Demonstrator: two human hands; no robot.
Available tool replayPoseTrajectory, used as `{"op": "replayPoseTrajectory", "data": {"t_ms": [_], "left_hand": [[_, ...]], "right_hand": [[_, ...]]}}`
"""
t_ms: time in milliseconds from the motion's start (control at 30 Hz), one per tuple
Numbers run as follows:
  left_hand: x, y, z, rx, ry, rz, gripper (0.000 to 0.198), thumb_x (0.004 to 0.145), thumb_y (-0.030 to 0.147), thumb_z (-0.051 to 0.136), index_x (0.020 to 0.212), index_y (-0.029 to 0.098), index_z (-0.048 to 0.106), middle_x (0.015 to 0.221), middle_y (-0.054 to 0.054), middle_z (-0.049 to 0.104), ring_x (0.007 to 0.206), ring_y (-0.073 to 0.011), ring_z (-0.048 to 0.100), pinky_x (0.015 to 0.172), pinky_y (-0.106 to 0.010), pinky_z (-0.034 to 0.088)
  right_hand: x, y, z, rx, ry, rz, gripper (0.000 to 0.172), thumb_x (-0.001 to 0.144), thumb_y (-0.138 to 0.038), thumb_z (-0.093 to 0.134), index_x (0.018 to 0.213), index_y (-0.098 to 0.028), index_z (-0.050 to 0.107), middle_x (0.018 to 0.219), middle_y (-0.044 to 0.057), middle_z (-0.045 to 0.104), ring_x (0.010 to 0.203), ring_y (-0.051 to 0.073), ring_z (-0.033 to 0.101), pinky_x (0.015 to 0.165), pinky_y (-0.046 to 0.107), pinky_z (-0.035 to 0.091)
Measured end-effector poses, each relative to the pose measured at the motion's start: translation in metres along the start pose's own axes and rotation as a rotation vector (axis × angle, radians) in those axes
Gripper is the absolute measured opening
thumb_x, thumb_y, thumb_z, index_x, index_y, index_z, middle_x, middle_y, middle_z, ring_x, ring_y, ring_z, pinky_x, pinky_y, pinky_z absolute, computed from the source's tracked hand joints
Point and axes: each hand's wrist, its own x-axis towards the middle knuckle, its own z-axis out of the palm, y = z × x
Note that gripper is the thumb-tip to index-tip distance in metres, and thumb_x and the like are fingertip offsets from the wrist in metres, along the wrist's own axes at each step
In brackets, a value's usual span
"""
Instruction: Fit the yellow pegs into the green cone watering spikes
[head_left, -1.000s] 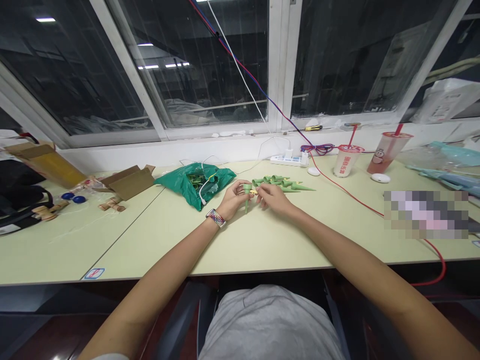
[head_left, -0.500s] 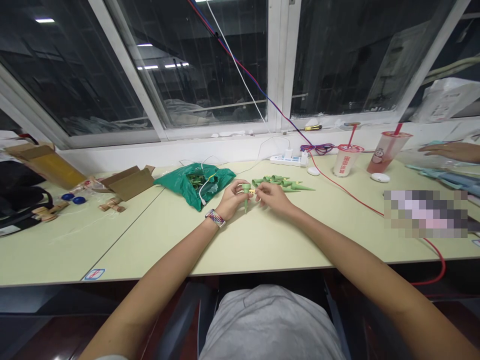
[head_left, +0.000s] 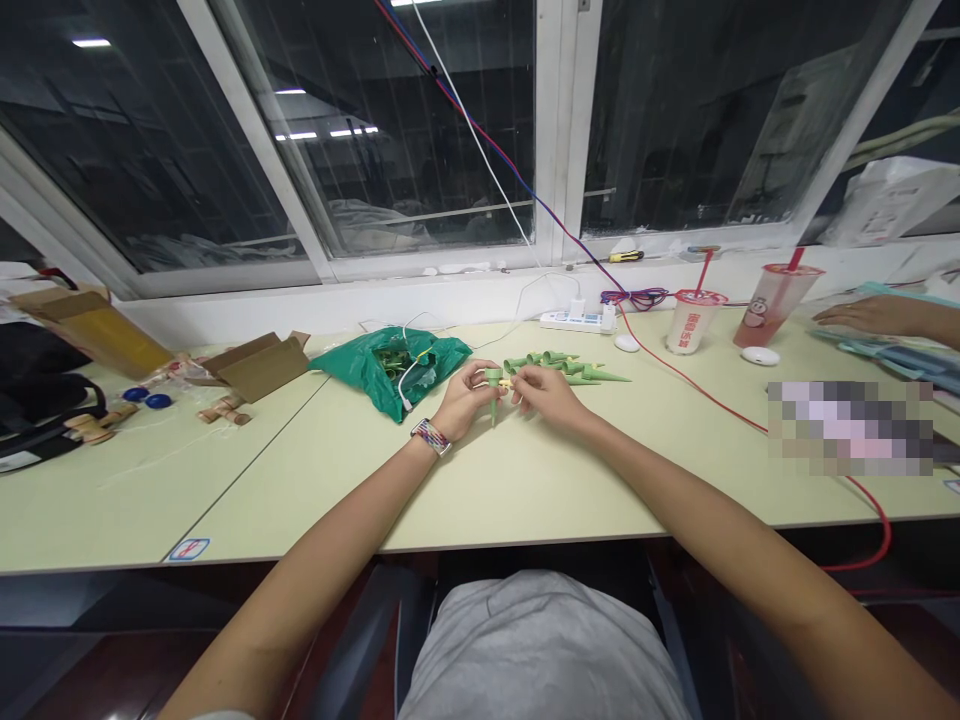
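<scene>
My left hand (head_left: 466, 403), a woven band on its wrist, grips a green plastic watering spike (head_left: 493, 376) with the wide open end up and the tip down. A small yellow valve (head_left: 505, 383) sticks out from the spike's right side. The fingertips of my right hand (head_left: 546, 392) are pinched on that yellow part; how far it sits in the spike is too small to tell. Just behind my right hand, several more green watering spikes (head_left: 551, 360) lie in a row on the table. To the left is a crumpled green plastic bag (head_left: 352, 365) with green pieces inside.
A power strip (head_left: 574, 320) and two drink cups (head_left: 694, 320) stand towards the back. A red cable (head_left: 697, 381) crosses the table on the right. An open cardboard box (head_left: 259, 368) and wooden toy pieces (head_left: 223, 410) lie left. Another person's hand (head_left: 870, 312) rests far right.
My hands and the spike stay almost still. The other person's hand at far right has shifted a little left and lies lower, over the plastic packets.
</scene>
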Motion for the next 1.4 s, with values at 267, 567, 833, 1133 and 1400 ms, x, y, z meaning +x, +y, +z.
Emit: {"op": "replayPoseTrajectory", "data": {"t_ms": [267,567,833,1133,1400], "left_hand": [[0.000,0.001,0.002,-0.009,0.014,-0.003,0.052,0.060,0.021,0.092,0.103,0.018,0.064,0.087,0.000,0.069,0.076,-0.0137,0.066,0.065,-0.024,0.055],[0.000,0.000,0.001,-0.004,-0.004,0.002,0.051,0.062,0.021,0.092,0.104,0.019,0.064,0.087,0.001,0.069,0.075,-0.0126,0.065,0.067,-0.025,0.056],[0.001,-0.006,0.000,0.060,-0.050,0.016,0.051,0.067,0.024,0.090,0.108,0.018,0.060,0.090,-0.001,0.071,0.075,-0.0141,0.071,0.074,-0.029,0.059],[-0.002,-0.003,0.005,0.129,-0.072,0.031,0.052,0.072,0.026,0.086,0.112,0.020,0.053,0.083,0.001,0.071,0.071,-0.0158,0.074,0.073,-0.030,0.059],[-0.005,0.004,0.005,0.029,-0.087,-0.003,0.057,0.072,0.027,0.087,0.114,0.022,0.049,0.081,0.000,0.074,0.069,-0.0160,0.072,0.073,-0.031,0.058]], "right_hand": [[-0.001,0.001,0.001,0.024,0.049,0.004,0.017,0.086,-0.036,0.068,0.095,-0.024,0.059,0.086,-0.002,0.071,0.056,0.015,0.066,0.055,0.028,0.051],[-0.003,0.000,0.001,0.006,0.011,0.010,0.018,0.094,-0.041,0.061,0.090,-0.023,0.059,0.080,-0.001,0.071,0.056,0.015,0.065,0.055,0.029,0.050],[-0.003,0.002,0.002,-0.038,-0.003,-0.002,0.024,0.099,-0.041,0.055,0.083,-0.023,0.054,0.067,-0.002,0.066,0.055,0.016,0.063,0.055,0.028,0.048],[-0.002,0.001,0.005,-0.083,0.028,0.082,0.034,0.103,-0.044,0.049,0.075,-0.024,0.048,0.048,-0.005,0.052,0.045,0.015,0.051,0.053,0.027,0.039],[-0.003,0.001,0.003,-0.044,0.012,0.037,0.026,0.101,-0.040,0.051,0.081,-0.025,0.049,0.055,-0.006,0.054,0.047,0.015,0.054,0.054,0.029,0.043]]}}
